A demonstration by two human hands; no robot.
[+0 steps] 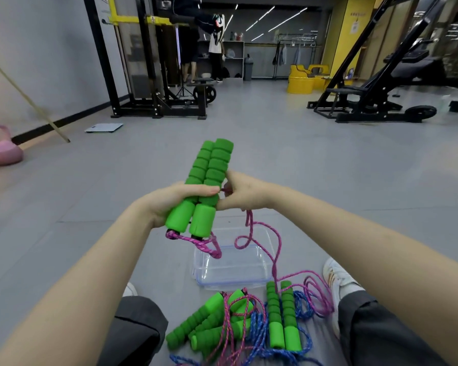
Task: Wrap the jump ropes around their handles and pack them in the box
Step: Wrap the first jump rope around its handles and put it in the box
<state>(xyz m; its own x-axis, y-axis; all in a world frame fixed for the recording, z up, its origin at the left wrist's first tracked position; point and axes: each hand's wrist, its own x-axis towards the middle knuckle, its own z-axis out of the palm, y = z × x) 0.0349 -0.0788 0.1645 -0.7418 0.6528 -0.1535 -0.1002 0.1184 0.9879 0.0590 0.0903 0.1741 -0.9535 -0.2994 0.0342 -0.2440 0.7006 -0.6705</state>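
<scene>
My left hand (167,200) grips two green foam handles (206,180) held side by side, tilted up and away from me. My right hand (245,192) pinches the pink rope (251,233) right beside the handles. The rope hangs down in loose loops over a clear plastic box (232,276) on the floor, which holds nothing. Between my knees lies a pile of more green handles (212,320) tangled with pink and blue ropes (257,328). Another pair of handles (283,318) lies straight, to the right of the pile.
A white shoe (336,276) sits right of the box. A pink kettlebell (2,147) and a scale (103,127) lie at the left. Black gym racks (154,62), a weight bench (376,83) and a standing person (216,48) are far back. Grey floor lies between.
</scene>
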